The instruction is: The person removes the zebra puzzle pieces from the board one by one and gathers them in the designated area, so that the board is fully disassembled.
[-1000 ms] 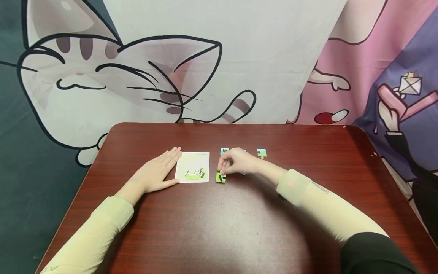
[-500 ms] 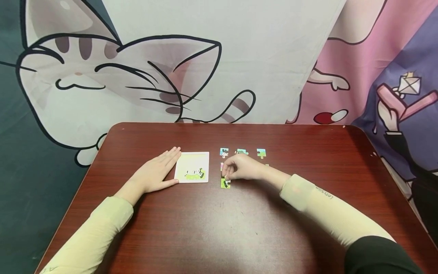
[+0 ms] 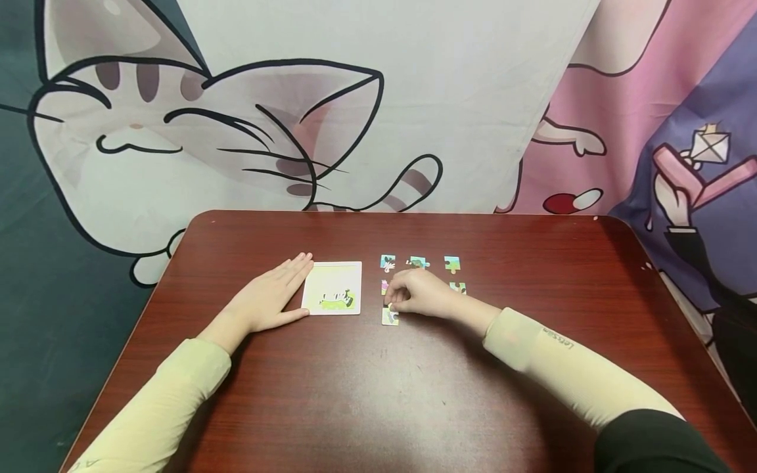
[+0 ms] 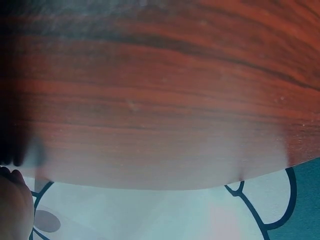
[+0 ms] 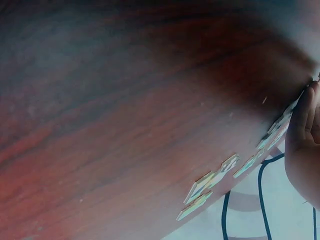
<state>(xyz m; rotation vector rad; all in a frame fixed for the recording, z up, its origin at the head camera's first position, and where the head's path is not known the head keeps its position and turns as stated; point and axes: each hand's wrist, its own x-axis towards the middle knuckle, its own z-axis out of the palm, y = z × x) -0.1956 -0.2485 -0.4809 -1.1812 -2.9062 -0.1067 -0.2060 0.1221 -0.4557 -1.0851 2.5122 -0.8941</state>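
Note:
My left hand (image 3: 266, 295) lies flat with straight fingers along the left edge of a white square puzzle board (image 3: 334, 279), which has a green and black-and-white picture low on its right side. To the right of the board, my right hand (image 3: 421, 290) pinches a small jigsaw piece (image 3: 389, 317) between thumb and fingers. That piece catches a pale glare. A pink-marked piece (image 3: 384, 286) shows partly beside the fingertips. In the right wrist view the right hand (image 5: 305, 135) is at the right edge, its fingertips mostly cut off.
Behind the right hand are three jigsaw pieces in a row: a left one (image 3: 387, 263), a middle one (image 3: 418, 262) and a right one (image 3: 452, 264). Another piece (image 3: 458, 287) shows past the wrist. The brown table (image 3: 331, 394) ends at a cartoon-printed cloth (image 3: 467, 105).
My right hand has shifted a little right and nearer with the jigsaw piece, uncovering pieces behind it. The piece's face has gone from green to pale glare. My left hand stays put.

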